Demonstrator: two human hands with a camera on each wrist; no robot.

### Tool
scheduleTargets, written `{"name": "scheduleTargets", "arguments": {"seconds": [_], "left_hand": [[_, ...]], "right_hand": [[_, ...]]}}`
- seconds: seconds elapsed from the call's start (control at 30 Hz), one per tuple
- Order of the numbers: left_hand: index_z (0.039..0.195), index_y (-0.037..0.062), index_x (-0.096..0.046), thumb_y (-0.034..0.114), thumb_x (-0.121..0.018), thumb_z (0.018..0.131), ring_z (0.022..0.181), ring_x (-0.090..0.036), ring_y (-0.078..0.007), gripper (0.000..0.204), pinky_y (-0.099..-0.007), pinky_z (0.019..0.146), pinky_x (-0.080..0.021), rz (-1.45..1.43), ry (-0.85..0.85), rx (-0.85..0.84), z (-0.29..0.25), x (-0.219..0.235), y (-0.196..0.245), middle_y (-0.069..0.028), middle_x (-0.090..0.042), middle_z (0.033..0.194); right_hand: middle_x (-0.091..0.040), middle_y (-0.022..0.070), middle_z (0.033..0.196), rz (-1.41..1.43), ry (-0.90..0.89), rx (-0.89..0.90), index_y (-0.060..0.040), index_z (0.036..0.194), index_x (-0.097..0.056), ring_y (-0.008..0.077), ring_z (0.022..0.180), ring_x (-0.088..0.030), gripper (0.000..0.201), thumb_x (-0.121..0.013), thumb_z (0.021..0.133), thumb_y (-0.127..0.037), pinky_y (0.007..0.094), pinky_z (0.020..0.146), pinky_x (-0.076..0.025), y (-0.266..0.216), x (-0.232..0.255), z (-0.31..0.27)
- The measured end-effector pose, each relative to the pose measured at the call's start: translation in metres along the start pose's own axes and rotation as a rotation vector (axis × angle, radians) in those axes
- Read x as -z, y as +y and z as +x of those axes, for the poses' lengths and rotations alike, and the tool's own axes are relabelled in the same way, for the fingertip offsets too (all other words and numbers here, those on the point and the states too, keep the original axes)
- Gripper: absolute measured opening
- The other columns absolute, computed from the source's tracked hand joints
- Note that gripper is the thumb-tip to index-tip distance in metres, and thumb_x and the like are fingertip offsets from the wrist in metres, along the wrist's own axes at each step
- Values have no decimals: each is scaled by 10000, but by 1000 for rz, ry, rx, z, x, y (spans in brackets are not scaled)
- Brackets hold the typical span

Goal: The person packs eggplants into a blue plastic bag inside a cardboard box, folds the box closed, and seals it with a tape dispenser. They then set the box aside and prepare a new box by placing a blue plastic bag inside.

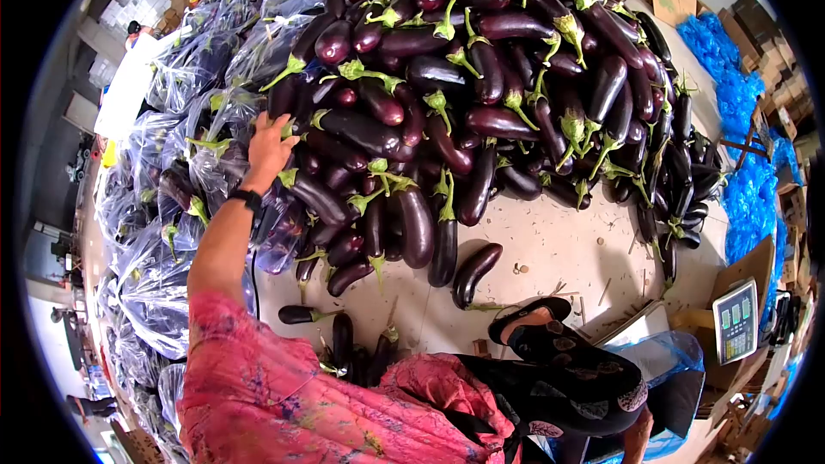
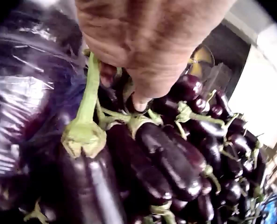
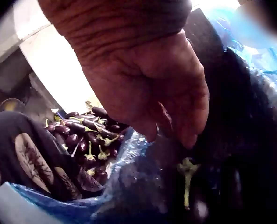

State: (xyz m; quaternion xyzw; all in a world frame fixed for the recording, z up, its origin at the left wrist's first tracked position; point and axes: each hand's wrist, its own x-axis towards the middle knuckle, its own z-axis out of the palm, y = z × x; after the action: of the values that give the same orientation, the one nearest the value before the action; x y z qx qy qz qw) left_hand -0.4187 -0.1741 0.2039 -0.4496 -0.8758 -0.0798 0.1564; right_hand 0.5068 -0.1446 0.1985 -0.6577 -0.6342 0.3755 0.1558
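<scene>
My left hand point(image 1: 271, 150) reaches into the left side of a big pile of purple eggplants point(image 1: 417, 223). In the left wrist view, that hand point(image 2: 148, 51) has its thumb and fingers round a dark eggplant, largely hidden beneath them; a green-stemmed eggplant point(image 2: 85, 172) lies close by. The right hand point(image 3: 152, 88) hangs with loosely bent fingers and nothing visible in them, inside a container lined with blue plastic point(image 3: 138, 163). Below its fingertips shows an eggplant's green stem point(image 3: 187, 179) in deep shadow.
Clear plastic bags of eggplants point(image 1: 163, 292) are stacked along the left. A few loose eggplants point(image 1: 477, 275) lie on the floor point(image 1: 550, 249) near my foot. To the right stand a digital scale point(image 1: 736, 322) and blue plastic wrapping point(image 1: 739, 120).
</scene>
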Motion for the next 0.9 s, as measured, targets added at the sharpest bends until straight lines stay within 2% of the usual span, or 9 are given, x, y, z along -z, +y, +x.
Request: {"name": "scheduleTargets", "arguments": {"seconds": [0.07, 0.2, 0.33, 0.4, 0.57, 0.63, 0.77, 0.83, 0.9], "left_hand": [[1238, 121, -658, 220, -749, 839, 992, -675, -365, 421, -416, 819, -560, -46, 140, -132, -11, 16, 7, -251, -617, 1213], [1128, 5, -704, 222, -733, 862, 766, -646, -116, 344, -265, 687, -535, -764, -153, 235, -21, 66, 33, -79, -722, 922], [1139, 40, -713, 208, -723, 893, 705, -605, -92, 298, -229, 596, -473, -844, -216, 271, -25, 66, 72, -33, -702, 922], [1144, 40, -702, 227, -718, 912, 677, -584, -92, 298, -204, 551, -428, -1179, -251, 348, -24, 76, 105, -26, -688, 905], [1160, 46, -604, 283, -601, 1009, 701, -560, -125, 280, -177, 452, -335, -1952, -546, 588, -33, 82, 195, -73, -649, 983], [1204, 47, -579, 333, -556, 1030, 733, -539, -127, 335, -174, 465, -342, -2179, -779, 468, -49, 69, 232, -95, -638, 1038], [1250, 48, -542, 363, -600, 996, 764, -523, -126, 409, -176, 507, -371, -2305, -897, 268, -93, 93, 328, -115, -607, 1162], [1280, 44, -557, 323, -733, 901, 933, -593, -198, 503, -204, 589, -462, -2152, -877, -11, -118, 107, 358, -158, -565, 1293], [1284, 21, -592, 291, -818, 817, 1109, -594, -268, 585, -328, 850, -489, -1787, -679, -567, -136, 117, 384, -211, -489, 1417]], "right_hand": [[-691, 85, 895, -41, 12, 29, 23, 1060, -646, 140, 815, -607, 202, -569, 913, -92, 312, 743, -492, 10, 12, 11], [-666, 100, 843, 34, -24, -60, 35, 1064, -615, 116, 786, -627, 211, -580, 951, -140, 277, 658, -488, -71, 21, 26], [-685, 148, 878, -46, 90, 96, 46, 1076, -613, 176, 797, -649, 201, -573, 955, -109, 308, 702, -515, -139, 4, 32], [-693, 170, 875, -56, 138, 157, 48, 1050, -627, 221, 795, -660, 164, -579, 944, -68, 327, 741, -513, -154, -6, 28], [-656, 60, 807, 71, 252, 131, 31, 997, -651, 120, 763, -580, 90, -603, 935, -14, 253, 747, -463, -212, -11, 10], [-656, 41, 875, 195, 294, 129, 32, 1033, -654, 101, 830, -567, 137, -617, 953, -73, 241, 777, -454, -227, -10, 9], [-632, 119, 1214, 760, 3, 63, 29, 1357, -521, 203, 1103, -607, 469, -613, 982, -238, 314, 911, -490, -261, -23, 23], [-593, 139, 1312, 1130, -131, 77, -2, 1463, -411, 255, 1179, -599, 609, -630, 977, -297, 357, 970, -488, -267, -47, 41], [-597, 132, 1285, 1408, -278, 114, -14, 1453, -405, 246, 1138, -617, 632, -657, 963, -322, 362, 942, -505, -277, -67, 61]]}}
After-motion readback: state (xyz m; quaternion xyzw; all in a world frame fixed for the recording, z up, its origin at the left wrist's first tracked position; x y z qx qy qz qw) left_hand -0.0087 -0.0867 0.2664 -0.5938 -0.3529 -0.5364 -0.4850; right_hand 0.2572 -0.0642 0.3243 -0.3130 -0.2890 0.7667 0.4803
